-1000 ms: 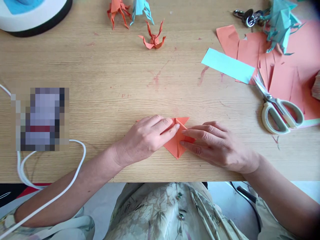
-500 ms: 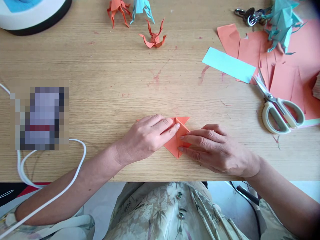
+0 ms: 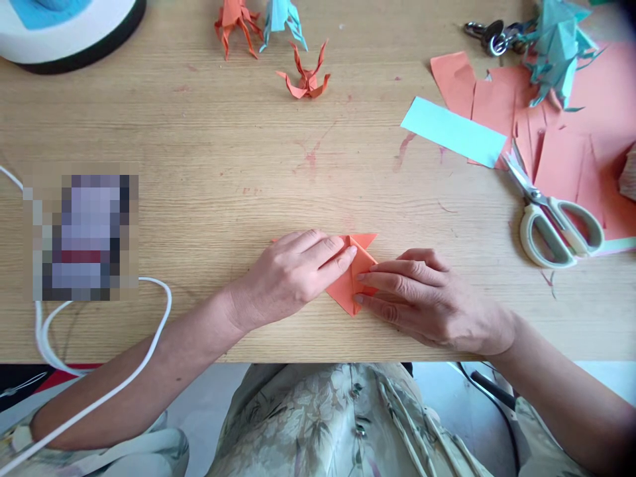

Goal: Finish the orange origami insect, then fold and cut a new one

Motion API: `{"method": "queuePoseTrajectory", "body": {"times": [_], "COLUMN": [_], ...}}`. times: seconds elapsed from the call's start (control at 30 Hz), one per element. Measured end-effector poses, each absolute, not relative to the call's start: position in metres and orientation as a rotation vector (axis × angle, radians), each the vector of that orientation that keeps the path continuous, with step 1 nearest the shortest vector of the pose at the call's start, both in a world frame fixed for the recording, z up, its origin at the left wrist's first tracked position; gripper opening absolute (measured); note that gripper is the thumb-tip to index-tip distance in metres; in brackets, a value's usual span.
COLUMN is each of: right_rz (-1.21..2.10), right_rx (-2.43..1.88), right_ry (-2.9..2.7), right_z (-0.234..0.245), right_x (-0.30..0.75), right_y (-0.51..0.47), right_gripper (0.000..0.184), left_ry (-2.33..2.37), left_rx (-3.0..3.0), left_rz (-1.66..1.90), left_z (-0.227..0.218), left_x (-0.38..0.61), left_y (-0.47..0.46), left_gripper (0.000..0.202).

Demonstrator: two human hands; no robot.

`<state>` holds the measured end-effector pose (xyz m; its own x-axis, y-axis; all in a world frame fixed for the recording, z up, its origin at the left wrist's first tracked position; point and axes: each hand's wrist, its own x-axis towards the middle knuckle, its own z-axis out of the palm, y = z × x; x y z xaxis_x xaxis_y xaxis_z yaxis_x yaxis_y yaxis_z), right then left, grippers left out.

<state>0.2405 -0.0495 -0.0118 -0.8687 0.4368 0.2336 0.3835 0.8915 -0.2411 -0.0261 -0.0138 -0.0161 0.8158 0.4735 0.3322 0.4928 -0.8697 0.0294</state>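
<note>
A folded piece of orange origami paper [image 3: 342,283] lies near the front edge of the table, with creases and pointed corners showing. My left hand [image 3: 298,270] covers its left side, fingers closed together and pressing it down, with the index fingertip at a fold along the middle. From the right, my right hand [image 3: 427,301] grips the paper's right flap between fingers and thumb. Both hands hide parts of the sheet, so its full outline cannot be made out.
Scissors [image 3: 551,212], a light blue paper strip [image 3: 453,132] and cut orange paper [image 3: 497,109] lie at right, with keys [image 3: 497,38] and a teal folded figure [image 3: 559,56] behind. A small orange figure [image 3: 308,83] stands at the back. A white cable [image 3: 166,311] crosses my left arm.
</note>
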Motion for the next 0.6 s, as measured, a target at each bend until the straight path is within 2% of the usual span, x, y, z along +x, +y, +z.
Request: {"method": "queuePoseTrajectory", "body": {"times": [0.3,0.6], "right_rz": [0.295,0.31], "right_rx": [-0.605,-0.613], "right_ry": [-2.754,-2.744], "right_z": [-0.014,-0.0139], "right_x": [0.2388,0.2368], "right_y": [-0.0494,-0.0493], "right_gripper": [0.03,0.029], "left_ry": [-0.746,-0.747], "left_rx": [-2.949,-2.889], "left_rz": [-0.491,-0.4], "left_z": [-0.0124,-0.0093], "left_x": [-0.0277,-0.0243], "left_y": [-0.0134,-0.0151], "left_gripper": [0.027,0.035]}}
